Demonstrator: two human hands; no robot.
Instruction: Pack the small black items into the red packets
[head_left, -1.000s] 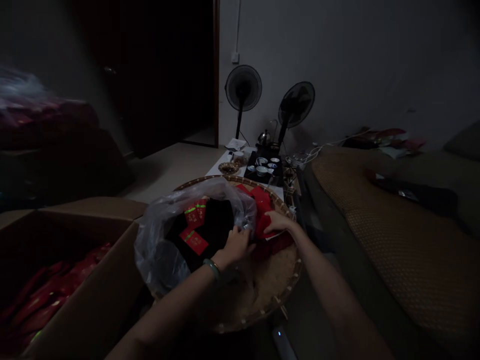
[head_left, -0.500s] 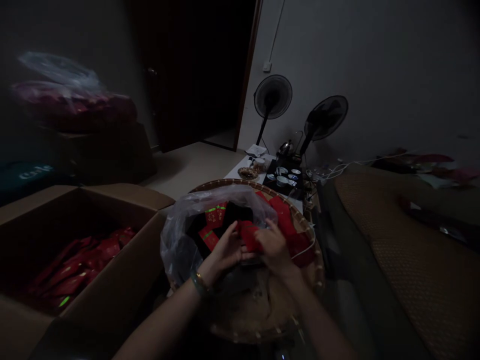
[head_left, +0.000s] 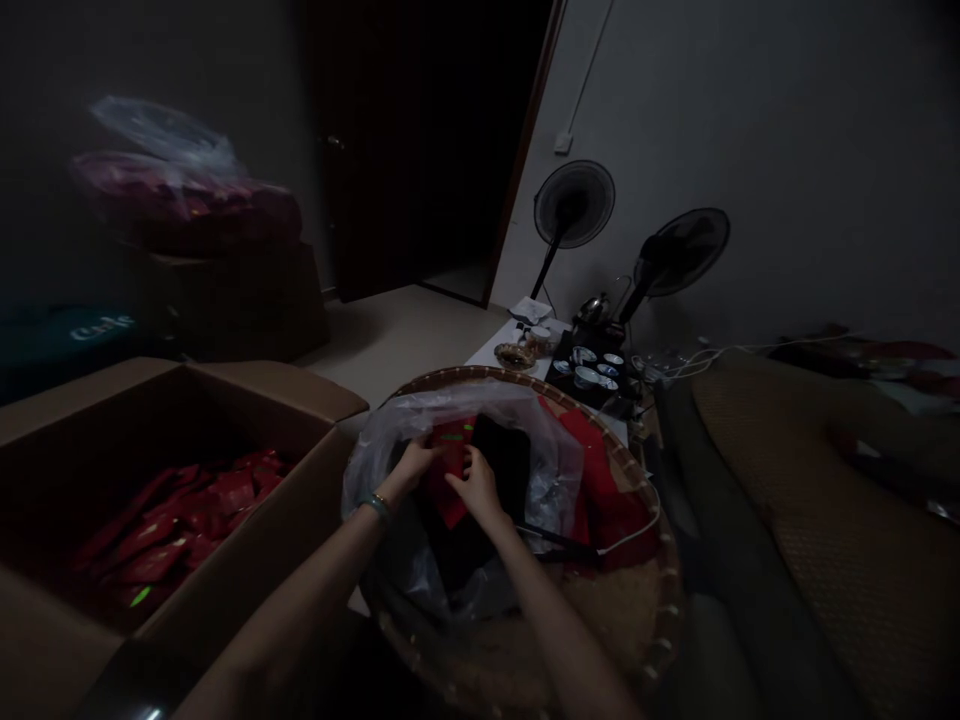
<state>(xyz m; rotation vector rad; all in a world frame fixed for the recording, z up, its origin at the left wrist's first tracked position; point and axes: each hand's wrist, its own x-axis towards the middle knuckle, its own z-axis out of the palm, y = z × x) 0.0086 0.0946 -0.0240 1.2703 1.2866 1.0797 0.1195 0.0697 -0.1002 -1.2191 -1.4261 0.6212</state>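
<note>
A clear plastic bag lies spread inside a round woven bamboo tray. Within the bag are flat black pieces and red packets with bright green marks, which look like red envelopes. My left hand, a bracelet at its wrist, closes its fingers on the left side of the red packets. From the right, my right hand grips the same packets between a bent thumb and fingers. Its fingertips are partly lost in the dark. More red pieces lie along the tray's right side.
An open cardboard box holding many red packets stands at left. Behind the tray, a low table bears a black tea tray with cups. Two standing fans are beyond. A white cable crosses the tray's right rim.
Both hands have moved from the near side of the bag farther into it, onto the green-marked packets. The red piece held between them before is no longer distinct. The view has shifted slightly.
</note>
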